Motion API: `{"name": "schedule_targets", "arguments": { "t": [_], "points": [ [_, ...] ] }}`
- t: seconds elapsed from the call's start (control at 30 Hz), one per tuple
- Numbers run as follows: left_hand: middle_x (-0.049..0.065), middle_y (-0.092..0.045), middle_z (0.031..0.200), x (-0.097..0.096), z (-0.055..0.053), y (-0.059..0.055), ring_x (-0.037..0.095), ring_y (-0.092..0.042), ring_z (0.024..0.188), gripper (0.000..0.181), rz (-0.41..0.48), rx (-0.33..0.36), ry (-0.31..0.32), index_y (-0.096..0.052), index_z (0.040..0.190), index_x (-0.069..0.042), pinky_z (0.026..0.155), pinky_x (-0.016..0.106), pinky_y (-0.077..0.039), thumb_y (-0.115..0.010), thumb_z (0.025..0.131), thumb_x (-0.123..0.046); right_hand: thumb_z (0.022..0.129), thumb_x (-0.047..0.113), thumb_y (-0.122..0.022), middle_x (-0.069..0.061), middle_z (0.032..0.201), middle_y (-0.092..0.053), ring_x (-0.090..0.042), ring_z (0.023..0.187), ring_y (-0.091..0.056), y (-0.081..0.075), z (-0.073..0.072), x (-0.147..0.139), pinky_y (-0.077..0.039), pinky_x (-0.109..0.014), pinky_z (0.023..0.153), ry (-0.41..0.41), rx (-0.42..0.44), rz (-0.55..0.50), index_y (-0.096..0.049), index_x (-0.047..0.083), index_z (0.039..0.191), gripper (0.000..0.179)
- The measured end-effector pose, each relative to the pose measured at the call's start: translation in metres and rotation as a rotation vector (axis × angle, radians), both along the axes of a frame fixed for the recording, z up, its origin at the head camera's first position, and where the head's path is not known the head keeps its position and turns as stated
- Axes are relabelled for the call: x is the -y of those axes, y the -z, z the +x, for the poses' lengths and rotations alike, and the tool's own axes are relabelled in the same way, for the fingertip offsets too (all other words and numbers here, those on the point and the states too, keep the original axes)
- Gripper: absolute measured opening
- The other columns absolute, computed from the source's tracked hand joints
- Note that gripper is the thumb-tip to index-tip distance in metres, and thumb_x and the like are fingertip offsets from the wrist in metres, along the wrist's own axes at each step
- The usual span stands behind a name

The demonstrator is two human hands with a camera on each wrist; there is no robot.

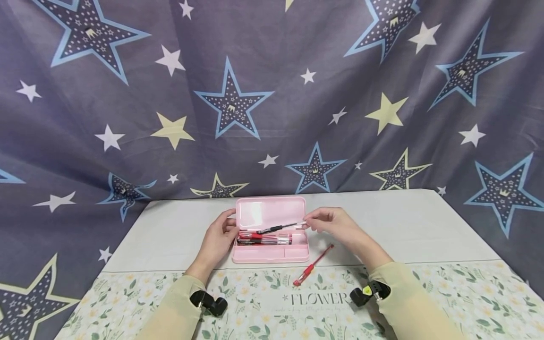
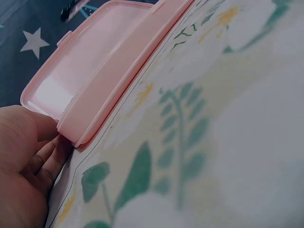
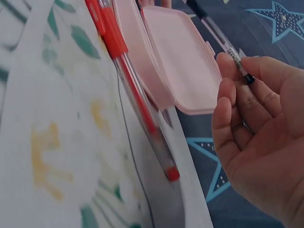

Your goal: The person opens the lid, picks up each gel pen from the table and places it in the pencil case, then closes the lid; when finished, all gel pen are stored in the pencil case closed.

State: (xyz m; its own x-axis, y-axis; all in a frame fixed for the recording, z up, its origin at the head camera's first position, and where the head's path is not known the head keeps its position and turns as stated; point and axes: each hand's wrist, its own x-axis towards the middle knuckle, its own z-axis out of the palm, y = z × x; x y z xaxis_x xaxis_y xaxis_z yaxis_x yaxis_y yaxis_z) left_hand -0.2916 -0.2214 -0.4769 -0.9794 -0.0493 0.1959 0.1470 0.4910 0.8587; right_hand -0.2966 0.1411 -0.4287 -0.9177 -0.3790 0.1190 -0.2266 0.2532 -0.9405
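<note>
A pink pencil case (image 1: 259,255) lies open on the table, its lid (image 1: 280,211) raised at the back. Several red and black pens (image 1: 263,240) fill its rear compartment. My left hand (image 1: 216,243) holds the case at its left side; in the left wrist view the thumb (image 2: 43,124) presses at the corner, with fingers curled below. Between thumb and fingertips, my right hand (image 1: 340,229) pinches a black gel pen (image 3: 221,37) by one end. That pen slants over the case in front of the lid, its dark end pointing left.
A red gel pen (image 1: 312,267) lies slanted on the table, right of and in front of the case. The tabletop (image 1: 170,236) is white at the back, with a flower-print cloth (image 1: 238,302) in front. A starry curtain (image 1: 272,104) hangs behind it.
</note>
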Motion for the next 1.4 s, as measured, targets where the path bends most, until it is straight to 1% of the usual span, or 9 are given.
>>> {"name": "schedule_targets", "arguments": {
  "t": [0.23,0.37,0.5,0.6,0.73,0.8,1.03,1.23,1.4],
  "points": [
    [0.012,-0.076,0.119,0.0,0.003,-0.001,0.022,-0.073,0.102,0.056,-0.005,-0.001,-0.008,-0.055,0.16,-0.01,0.095,0.039,-0.056,-0.068,0.106,0.0,0.106,0.021,-0.077,-0.008,0.109,-0.083,-0.028,0.11,-0.075,0.001,0.001,0.02,-0.055,-0.033,0.095,-0.013,0.016,0.01,-0.082,0.003,0.119,0.023],
    [0.011,-0.076,0.119,0.0,0.004,-0.002,0.022,-0.073,0.103,0.055,-0.014,-0.003,-0.012,-0.055,0.159,-0.011,0.093,0.038,-0.056,-0.068,0.106,-0.001,0.106,0.016,-0.075,-0.012,0.11,-0.083,-0.032,0.113,-0.077,0.002,0.001,0.029,-0.056,-0.031,0.095,-0.031,0.0,0.007,-0.081,0.0,0.118,0.021],
    [0.01,-0.076,0.119,-0.001,0.004,-0.002,0.021,-0.072,0.103,0.055,-0.015,0.002,-0.014,-0.055,0.159,-0.012,0.093,0.038,-0.056,-0.068,0.107,-0.002,0.106,0.011,-0.074,-0.014,0.111,-0.083,-0.029,0.112,-0.078,0.004,0.002,0.038,-0.058,-0.031,0.094,-0.042,-0.028,0.016,-0.081,-0.002,0.118,0.019],
    [0.01,-0.076,0.119,0.0,0.004,-0.002,0.021,-0.073,0.102,0.055,-0.016,-0.011,-0.007,-0.055,0.159,-0.01,0.094,0.039,-0.056,-0.068,0.106,-0.001,0.105,0.009,-0.074,-0.014,0.113,-0.082,-0.03,0.109,-0.078,0.006,0.003,0.044,-0.061,-0.034,0.094,-0.05,-0.047,0.024,-0.081,-0.002,0.117,0.018],
    [0.01,-0.077,0.117,0.0,0.004,-0.001,0.02,-0.073,0.101,0.055,-0.017,-0.018,-0.007,-0.056,0.159,-0.01,0.095,0.039,-0.056,-0.069,0.106,-0.001,0.105,0.007,-0.074,-0.017,0.115,-0.081,-0.035,0.103,-0.079,0.01,0.004,0.048,-0.063,-0.042,0.09,-0.063,-0.053,0.037,-0.082,-0.002,0.118,0.018],
    [0.01,-0.077,0.117,0.0,0.004,-0.001,0.021,-0.073,0.101,0.055,-0.018,-0.021,-0.005,-0.056,0.159,-0.01,0.095,0.038,-0.056,-0.069,0.106,0.0,0.105,0.007,-0.074,-0.018,0.114,-0.081,-0.036,0.102,-0.079,0.012,0.004,0.049,-0.064,-0.043,0.088,-0.064,-0.059,0.049,-0.082,-0.002,0.119,0.018],
    [0.011,-0.077,0.116,0.0,0.003,-0.001,0.022,-0.074,0.101,0.055,-0.018,-0.032,0.001,-0.056,0.158,-0.009,0.098,0.043,-0.055,-0.069,0.106,0.0,0.102,0.008,-0.079,-0.013,0.109,-0.083,-0.03,0.099,-0.079,0.013,0.003,0.055,-0.06,-0.028,0.082,-0.042,-0.121,0.121,-0.084,0.001,0.114,0.015],
    [0.01,-0.077,0.116,0.0,0.004,-0.002,0.022,-0.074,0.102,0.055,-0.021,-0.031,-0.001,-0.056,0.159,-0.009,0.1,0.044,-0.055,-0.069,0.106,-0.001,0.1,0.008,-0.082,-0.002,0.097,-0.083,-0.018,0.085,-0.076,0.011,0.004,0.056,-0.058,-0.029,0.079,-0.011,-0.165,0.202,-0.085,0.003,0.107,0.009],
    [0.01,-0.077,0.117,0.0,0.003,-0.002,0.022,-0.074,0.103,0.054,-0.02,-0.017,-0.007,-0.056,0.159,-0.009,0.101,0.045,-0.055,-0.068,0.107,-0.001,0.098,0.008,-0.084,0.003,0.093,-0.081,-0.011,0.081,-0.071,0.013,0.004,0.055,-0.056,-0.029,0.077,0.005,-0.184,0.235,-0.086,0.007,0.102,0.005]
  ]
}}
